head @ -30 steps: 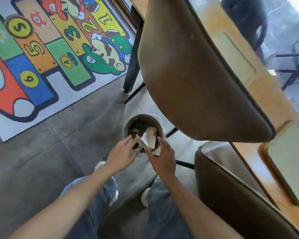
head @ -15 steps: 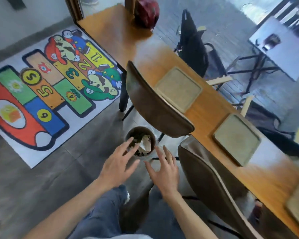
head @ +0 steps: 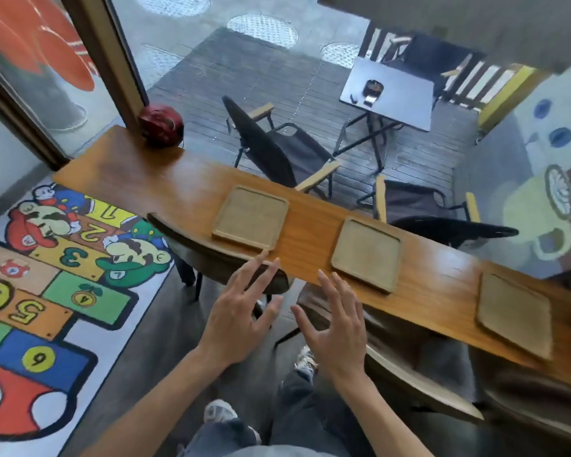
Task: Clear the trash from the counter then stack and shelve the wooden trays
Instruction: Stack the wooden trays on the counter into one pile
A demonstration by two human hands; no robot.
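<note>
Three square wooden trays lie apart in a row on the long wooden counter [head: 165,189]: a left tray [head: 250,217], a middle tray [head: 366,254] and a right tray [head: 515,315]. All three look bare. My left hand [head: 241,311] hovers open, fingers spread, just short of the counter's near edge, below the left tray. My right hand [head: 335,324] hovers open beside it, a little below and left of the middle tray. Neither hand touches anything. The bin is hidden.
A red helmet [head: 160,125] sits at the counter's far left end. Two brown chair backs [head: 211,252] [head: 409,384] stand between me and the counter. A colourful hopscotch rug [head: 47,291] covers the floor at left. Behind the glass are black chairs and a small table [head: 389,94].
My view has lifted from the floor bin to the counter. Both hands have let the paper trash drop into the bin and risen, spread open, toward the counter's edge.
</note>
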